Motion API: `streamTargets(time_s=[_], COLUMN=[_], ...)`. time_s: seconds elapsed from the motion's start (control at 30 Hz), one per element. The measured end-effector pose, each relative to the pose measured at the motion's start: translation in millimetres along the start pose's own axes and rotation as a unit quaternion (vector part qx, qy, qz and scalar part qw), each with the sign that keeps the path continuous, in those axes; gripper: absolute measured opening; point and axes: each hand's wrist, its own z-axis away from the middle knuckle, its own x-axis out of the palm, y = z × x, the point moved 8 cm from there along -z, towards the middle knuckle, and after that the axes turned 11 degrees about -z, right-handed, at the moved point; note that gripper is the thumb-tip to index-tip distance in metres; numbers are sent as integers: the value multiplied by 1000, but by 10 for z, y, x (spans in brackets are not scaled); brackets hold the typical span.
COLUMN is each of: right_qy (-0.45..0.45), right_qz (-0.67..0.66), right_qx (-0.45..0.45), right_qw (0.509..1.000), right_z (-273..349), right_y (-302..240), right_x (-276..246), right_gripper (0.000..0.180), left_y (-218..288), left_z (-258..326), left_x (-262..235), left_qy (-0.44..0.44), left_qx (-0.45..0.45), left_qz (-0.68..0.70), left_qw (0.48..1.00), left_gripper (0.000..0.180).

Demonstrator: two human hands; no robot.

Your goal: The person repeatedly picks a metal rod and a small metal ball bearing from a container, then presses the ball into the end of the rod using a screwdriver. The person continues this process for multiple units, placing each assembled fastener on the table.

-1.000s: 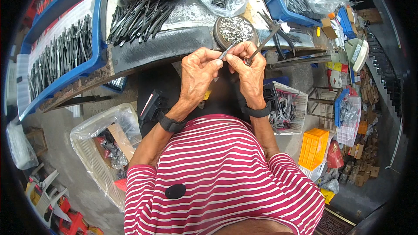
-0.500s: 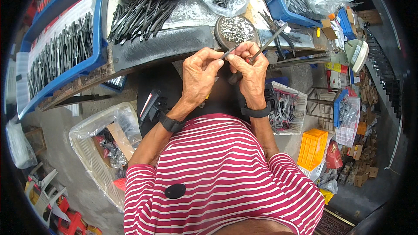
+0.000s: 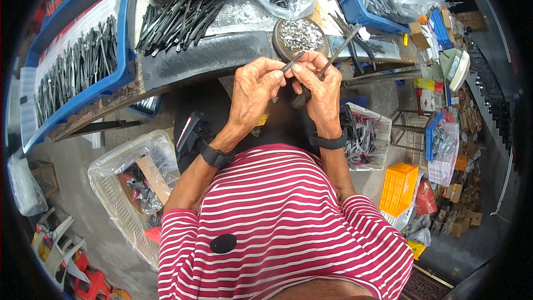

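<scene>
On the worn bench, dark strips lie heaped. Left hand pinches a thin piece, right hand grips a rod. Pale crate sits on grey floor.

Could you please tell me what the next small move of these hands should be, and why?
I would probably steady the slim dark piece with the left hand and ease the right hand off it: both hands meet at the piece, and the right also holds a long dark tool, which might then be easier to handle.
</scene>
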Motion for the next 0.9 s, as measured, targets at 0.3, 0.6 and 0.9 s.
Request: streamTargets(time_s=[0.3,0.6,0.9], right_qy=[-1,-11,-15], right_qz=[5,-9,21], right_qx=[19,25,9], right_qw=[1000,1000,1000], right_z=[21,49,43], right_y=[62,44,11], right_x=[-12,46,105], right_gripper=[13,10,9], left_y=[45,63,188], left_z=[7,40,60], left_x=[16,4,-48], left_qy=[8,32,80], left_qx=[39,76,175], left_qz=[-11,-51,-131], left_qw=[999,995,973], left_gripper=[13,11,10])
